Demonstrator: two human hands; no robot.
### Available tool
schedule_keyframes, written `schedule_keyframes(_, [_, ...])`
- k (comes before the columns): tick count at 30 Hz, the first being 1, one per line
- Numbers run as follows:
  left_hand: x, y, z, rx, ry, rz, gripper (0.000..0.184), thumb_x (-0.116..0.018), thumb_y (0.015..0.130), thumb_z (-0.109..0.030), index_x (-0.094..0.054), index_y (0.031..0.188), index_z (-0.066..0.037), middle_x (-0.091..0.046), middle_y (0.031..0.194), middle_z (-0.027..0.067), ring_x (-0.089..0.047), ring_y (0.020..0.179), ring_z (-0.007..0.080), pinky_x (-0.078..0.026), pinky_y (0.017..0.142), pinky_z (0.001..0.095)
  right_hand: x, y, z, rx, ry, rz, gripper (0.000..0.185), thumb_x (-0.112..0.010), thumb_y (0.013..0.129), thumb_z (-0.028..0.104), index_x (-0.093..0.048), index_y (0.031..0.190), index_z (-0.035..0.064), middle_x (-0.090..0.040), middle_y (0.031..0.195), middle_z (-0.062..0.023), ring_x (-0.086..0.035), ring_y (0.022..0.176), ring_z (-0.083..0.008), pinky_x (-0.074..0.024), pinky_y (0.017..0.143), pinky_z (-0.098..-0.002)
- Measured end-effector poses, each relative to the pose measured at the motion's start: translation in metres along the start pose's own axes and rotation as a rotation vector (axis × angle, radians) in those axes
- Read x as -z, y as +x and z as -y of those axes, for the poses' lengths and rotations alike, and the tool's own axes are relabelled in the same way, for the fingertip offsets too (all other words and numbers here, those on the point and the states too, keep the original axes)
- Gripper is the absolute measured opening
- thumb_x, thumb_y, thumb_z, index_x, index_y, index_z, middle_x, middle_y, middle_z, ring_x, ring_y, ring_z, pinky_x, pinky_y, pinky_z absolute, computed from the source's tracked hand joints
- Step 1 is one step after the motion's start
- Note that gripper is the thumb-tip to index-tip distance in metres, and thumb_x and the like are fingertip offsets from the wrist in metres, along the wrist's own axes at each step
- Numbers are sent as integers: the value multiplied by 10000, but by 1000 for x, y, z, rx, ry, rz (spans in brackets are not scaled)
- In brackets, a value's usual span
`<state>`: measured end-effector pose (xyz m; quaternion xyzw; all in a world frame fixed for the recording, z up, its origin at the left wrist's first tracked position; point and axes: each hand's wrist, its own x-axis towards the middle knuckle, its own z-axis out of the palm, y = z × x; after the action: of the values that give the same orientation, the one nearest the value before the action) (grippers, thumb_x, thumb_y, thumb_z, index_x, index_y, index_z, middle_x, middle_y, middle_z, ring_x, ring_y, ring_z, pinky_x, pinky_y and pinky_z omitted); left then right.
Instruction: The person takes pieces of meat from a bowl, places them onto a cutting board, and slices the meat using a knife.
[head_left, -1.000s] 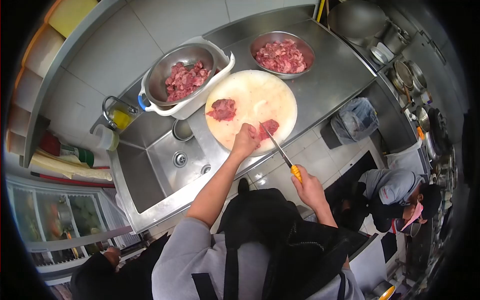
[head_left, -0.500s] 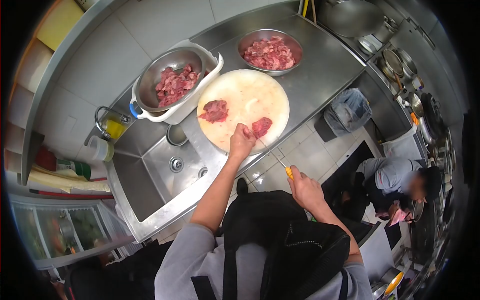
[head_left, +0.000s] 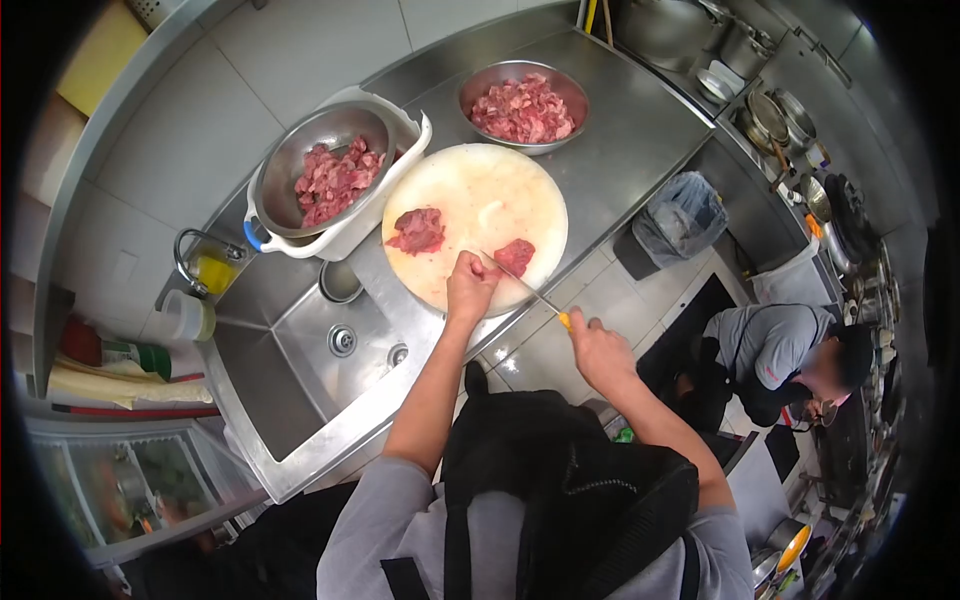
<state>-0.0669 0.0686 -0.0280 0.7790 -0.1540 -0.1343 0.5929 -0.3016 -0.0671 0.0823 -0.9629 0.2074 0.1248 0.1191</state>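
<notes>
A round, pale cutting board [head_left: 440, 180] lies on the steel counter. On its near right part is a small piece of raw red meat [head_left: 514, 257]. My left hand [head_left: 472, 285] is closed over the board just left of that piece; what its fingers pinch, if anything, is hidden. My right hand [head_left: 603, 358] grips the yellow handle of a knife [head_left: 540, 297] beyond the board's near edge. The blade reaches over the board, its tip by my left fingers and the meat piece. Another, darker meat piece [head_left: 418, 231] rests on the board's left side.
Cut meat fills a steel bowl [head_left: 580, 92] behind the board. Another steel bowl [head_left: 283, 172] with meat sits in a white tub [head_left: 424, 135]. A sink [head_left: 300, 375] lies left, a lined bin [head_left: 683, 222] right. Farther right, a person [head_left: 775, 350] bends down.
The knife tip has moved farther over the board, up beside my left fingers. My left fingers now sit slightly apart from the smaller meat piece. The whole view has shifted a little.
</notes>
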Motion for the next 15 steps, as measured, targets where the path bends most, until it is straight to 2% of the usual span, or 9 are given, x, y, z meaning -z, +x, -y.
schedule_keyframes(1, [1,0,-2,22,51,3,261,-739,874,7,-492,913,-67,-601,723,57,-584,661,134,-516,640,324,6,-4,-5,3,-8,-3,457,-517,1032,113,-448,1481,71,-716,1094,-248,-770,871,-434,-606,761,-541])
schedule_keyframes(4, [-1,0,5,-28,45,39,258,-731,875,9,-487,912,-66,-579,723,50,-551,642,135,-495,627,319,16,-12,-8,-39,-21,13,397,-530,1058,160,-468,1444,90,-718,1057,-234,-765,854,-442,-602,765,-555])
schedule_keyframes(6, [-2,1,16,-27,37,46,253,-730,875,9,-491,916,-66,-577,725,48,-548,643,132,-492,628,317,16,1,-9,34,30,-27,338,-547,1085,228,-484,1383,81,-724,1026,-243,-750,833,-469,-596,764,-575])
schedule_keyframes(11, [4,-2,10,-21,17,40,230,-713,883,10,-500,928,-65,-571,727,53,-534,646,128,-485,634,312,17,31,-14,4,201,-104,372,-570,1096,310,-488,1399,110,-744,994,-274,-714,875,-537,-569,791,-624])
schedule_keyframes(13, [8,-4,3,-25,16,50,186,-703,906,3,-530,942,-55,-617,741,84,-601,659,178,-513,652,341,29,23,-14,-7,252,-109,376,-568,1100,322,-493,1401,110,-748,1005,-288,-708,892,-549,-565,794,-626])
schedule_keyframes(14, [11,-8,-2,-22,16,52,186,-703,906,3,-530,942,-55,-617,741,84,-601,659,178,-513,652,341,34,17,-13,1,264,-82,373,-564,1101,319,-496,1404,112,-752,1071,-263,-715,930,-535,-566,827,-621])
schedule_keyframes(15, [14,-11,-9,-62,100,56,163,-711,921,-22,-555,964,-46,-657,771,109,-651,695,226,-535,676,376,39,11,-14,9,275,-56,371,-560,1103,316,-500,1408,114,-757,1138,-237,-721,967,-521,-566,860,-617])
